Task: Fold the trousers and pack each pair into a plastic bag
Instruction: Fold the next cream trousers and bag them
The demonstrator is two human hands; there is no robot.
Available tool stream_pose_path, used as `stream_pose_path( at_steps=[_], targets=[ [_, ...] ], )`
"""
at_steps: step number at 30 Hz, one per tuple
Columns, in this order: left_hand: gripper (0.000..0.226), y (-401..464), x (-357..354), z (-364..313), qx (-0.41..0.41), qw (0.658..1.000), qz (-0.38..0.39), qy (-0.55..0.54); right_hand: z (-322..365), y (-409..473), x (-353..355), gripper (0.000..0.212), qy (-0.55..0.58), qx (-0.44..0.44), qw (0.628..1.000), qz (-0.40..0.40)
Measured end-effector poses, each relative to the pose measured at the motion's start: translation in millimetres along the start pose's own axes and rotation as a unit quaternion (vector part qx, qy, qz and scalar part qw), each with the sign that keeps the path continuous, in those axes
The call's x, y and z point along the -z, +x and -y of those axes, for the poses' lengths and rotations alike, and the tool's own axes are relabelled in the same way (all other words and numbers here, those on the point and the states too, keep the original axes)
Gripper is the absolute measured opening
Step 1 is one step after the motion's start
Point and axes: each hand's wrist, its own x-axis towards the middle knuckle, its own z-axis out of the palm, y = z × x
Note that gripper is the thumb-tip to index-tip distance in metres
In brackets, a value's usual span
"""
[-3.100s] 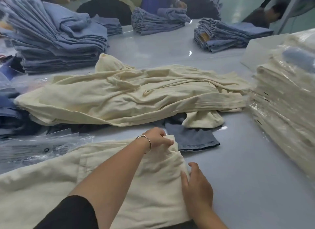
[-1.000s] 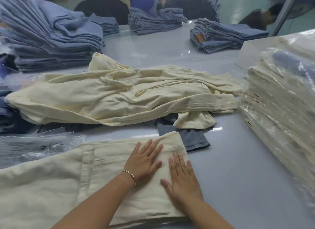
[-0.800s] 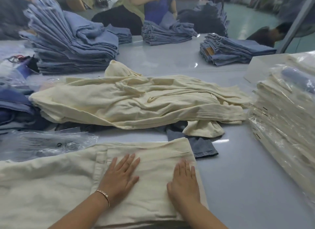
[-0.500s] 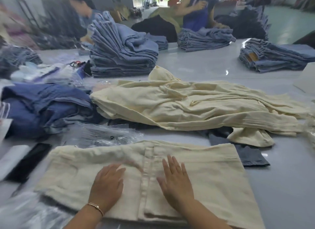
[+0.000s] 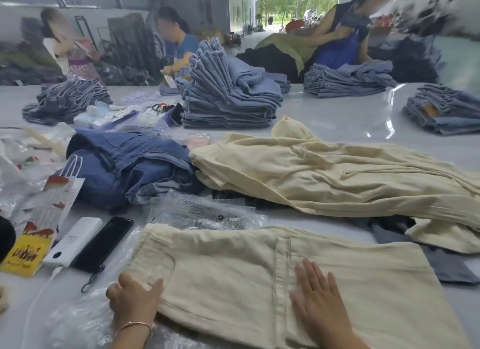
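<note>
My left hand [image 5: 133,298] grips left end of cream trousers [image 5: 259,276], fingers curled round fabric edge. My right hand [image 5: 318,295] lies flat, fingers straight, pressing middle near seam. Trousers spread flat on tabletop [image 5: 337,117] right before me, partly folded by look of it; final folds left. Plastic bag [image 5: 202,212] waits just beyond, empty. Pile of unfolded cream trousers [image 5: 337,177] behind: much left to do, I judge.
</note>
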Motion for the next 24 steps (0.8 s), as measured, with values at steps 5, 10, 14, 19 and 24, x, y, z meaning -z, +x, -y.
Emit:
stream_pose_path(
  at_steps=[5, 10, 14, 19, 24],
  targets=[
    [0.104, 12, -4, -6, 0.097, 0.985, -0.009, -0.141, -3, 1, -5, 0.067, -0.025, -0.017, 0.999, 0.017],
    [0.076, 13, -5, -3, 0.147, 0.941, -0.025, -0.303, -4, -1, -7, 0.067, -0.034, -0.017, 0.999, 0.024],
    [0.048, 12, -2, -15, 0.158, 0.873, 0.073, -0.456, -4, -1, -7, 0.066, -0.038, -0.022, 0.999, 0.028],
    [0.041, -11, 13, -50, 0.144, 0.755, 0.195, -0.609, -3, -5, -3, 0.066, -0.019, -0.022, 0.999, 0.029],
    [0.054, -69, 28, -100, -0.051, 0.726, 0.295, -0.619, 12, 7, 45, 0.055, 0.275, -0.082, 0.955, 0.077]
  ],
)
